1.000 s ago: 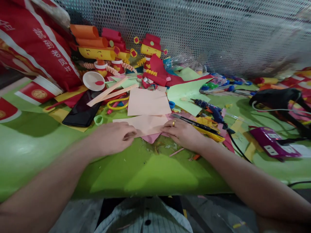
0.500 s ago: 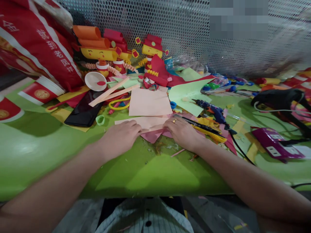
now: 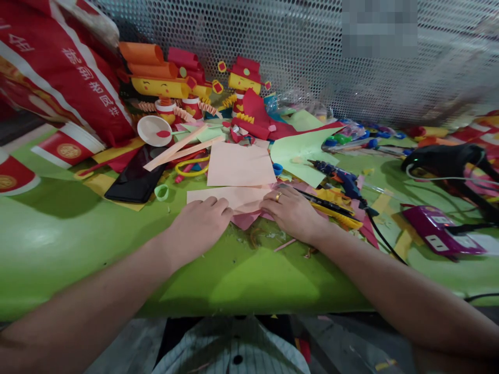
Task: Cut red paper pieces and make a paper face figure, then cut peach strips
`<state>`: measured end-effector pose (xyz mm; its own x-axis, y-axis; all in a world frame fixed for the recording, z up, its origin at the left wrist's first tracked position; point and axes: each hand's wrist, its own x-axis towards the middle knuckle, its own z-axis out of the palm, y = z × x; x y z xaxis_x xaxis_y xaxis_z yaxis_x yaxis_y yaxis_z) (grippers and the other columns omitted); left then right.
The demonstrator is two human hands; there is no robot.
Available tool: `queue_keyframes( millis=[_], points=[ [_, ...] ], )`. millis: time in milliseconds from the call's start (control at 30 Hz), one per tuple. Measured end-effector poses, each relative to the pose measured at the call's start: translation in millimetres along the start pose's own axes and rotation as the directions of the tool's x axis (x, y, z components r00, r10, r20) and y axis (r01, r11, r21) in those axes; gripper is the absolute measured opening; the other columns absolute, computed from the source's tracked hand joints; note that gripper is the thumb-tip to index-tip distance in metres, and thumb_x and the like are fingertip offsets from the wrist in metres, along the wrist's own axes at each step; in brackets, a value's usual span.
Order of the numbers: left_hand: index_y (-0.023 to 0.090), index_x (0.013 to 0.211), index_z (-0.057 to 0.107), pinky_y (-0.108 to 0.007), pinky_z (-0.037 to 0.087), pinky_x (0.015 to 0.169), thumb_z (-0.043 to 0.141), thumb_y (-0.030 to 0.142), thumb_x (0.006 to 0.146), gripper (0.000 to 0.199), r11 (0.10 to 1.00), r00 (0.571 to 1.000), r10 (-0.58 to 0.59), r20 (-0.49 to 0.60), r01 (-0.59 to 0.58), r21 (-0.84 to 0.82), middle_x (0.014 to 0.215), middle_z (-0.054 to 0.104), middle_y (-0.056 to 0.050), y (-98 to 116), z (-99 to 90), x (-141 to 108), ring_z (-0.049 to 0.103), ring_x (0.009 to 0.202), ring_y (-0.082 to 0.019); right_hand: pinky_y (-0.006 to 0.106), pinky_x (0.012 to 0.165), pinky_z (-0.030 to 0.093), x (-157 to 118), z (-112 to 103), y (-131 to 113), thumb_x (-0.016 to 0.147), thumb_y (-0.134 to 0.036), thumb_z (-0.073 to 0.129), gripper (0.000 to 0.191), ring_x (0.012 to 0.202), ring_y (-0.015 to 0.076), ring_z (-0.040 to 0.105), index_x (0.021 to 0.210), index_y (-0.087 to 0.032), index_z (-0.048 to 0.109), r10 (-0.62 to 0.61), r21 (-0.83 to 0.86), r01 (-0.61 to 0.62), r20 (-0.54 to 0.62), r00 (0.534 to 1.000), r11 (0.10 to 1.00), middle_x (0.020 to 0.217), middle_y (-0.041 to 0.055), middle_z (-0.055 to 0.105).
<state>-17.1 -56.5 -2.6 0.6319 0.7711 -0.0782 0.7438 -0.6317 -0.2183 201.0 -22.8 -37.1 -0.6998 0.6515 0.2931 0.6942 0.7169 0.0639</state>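
A strip of pale pink paper (image 3: 212,195) lies across the table in front of me, its near edge folded over. My left hand (image 3: 206,215) grips the near edge on the left with curled fingers. My right hand (image 3: 288,210), with a ring on one finger, pinches the same edge at the right. Just beyond lies a flat pale pink sheet (image 3: 240,165). Darker pink paper (image 3: 245,220) shows beneath the strip, between the hands. A black and yellow cutter (image 3: 339,210) rests beside my right hand. My fingertips are partly hidden.
A phone (image 3: 134,174), a green paper ring (image 3: 161,192) and yellow-handled scissors (image 3: 191,167) lie to the left. Paper figures (image 3: 158,85) stand at the back. On the right are a blue glue gun (image 3: 343,179), its cord, and a purple power strip (image 3: 440,228). Paper cups (image 3: 68,148) lie far left.
My left hand has slid a little to the right along the folded edge, closer to my right hand. The right hand has barely moved.
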Motion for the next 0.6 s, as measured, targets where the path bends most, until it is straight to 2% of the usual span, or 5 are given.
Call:
queue_keyframes(
  millis=[133,233,400,600],
  points=[
    [0.013,0.095,0.062,-0.033,0.047,0.064,0.04,0.005,0.085,0.025,1.0,1.0,-0.012,0.023,0.012,0.016,0.09,0.06,-0.01,3.1,-2.8,-0.9,0.057,0.086,-0.023,0.03,0.076,0.038,1.0,-2.4,-2.0,0.085,-0.009,0.047,0.023,0.081,0.0194,0.056,0.087,-0.016,0.068,0.021,0.01,-0.022,0.051,0.998,1.0,0.087,0.0081,0.067],
    [0.013,0.094,0.061,-0.032,0.047,0.063,0.038,0.006,0.086,0.025,0.999,0.999,-0.051,-0.006,0.051,0.006,0.088,0.061,-0.01,4.5,-1.9,-0.4,0.057,0.086,-0.023,0.031,0.076,0.039,1.3,-1.5,-1.1,0.084,-0.008,0.045,0.024,0.08,0.0198,0.057,0.087,-0.016,0.068,0.056,0.035,-0.059,0.067,0.996,0.998,0.087,0.0079,0.067],
    [0.012,0.098,0.059,-0.034,0.048,0.066,0.038,0.013,0.089,0.024,0.99,0.994,-0.104,-0.034,0.1,-0.099,0.092,0.062,-0.01,1.5,4.7,3.1,0.058,0.088,-0.024,0.032,0.075,0.041,1.6,0.4,0.8,0.086,-0.011,0.042,0.024,0.08,0.0205,0.058,0.084,-0.015,0.066,0.112,0.133,-0.118,0.051,0.992,0.984,0.084,0.0096,0.066],
    [0.014,0.088,0.06,-0.033,0.046,0.063,0.033,0.021,0.093,0.029,0.957,0.975,-0.22,0.018,0.22,-0.189,0.084,0.064,-0.009,-7.4,8.3,8.5,0.06,0.084,-0.023,0.032,0.075,0.044,5.8,0.4,0.2,0.087,-0.014,0.046,0.02,0.079,0.0207,0.06,0.088,-0.014,0.066,0.239,0.236,-0.245,0.056,0.969,0.94,0.083,0.0093,0.068]
  ],
)
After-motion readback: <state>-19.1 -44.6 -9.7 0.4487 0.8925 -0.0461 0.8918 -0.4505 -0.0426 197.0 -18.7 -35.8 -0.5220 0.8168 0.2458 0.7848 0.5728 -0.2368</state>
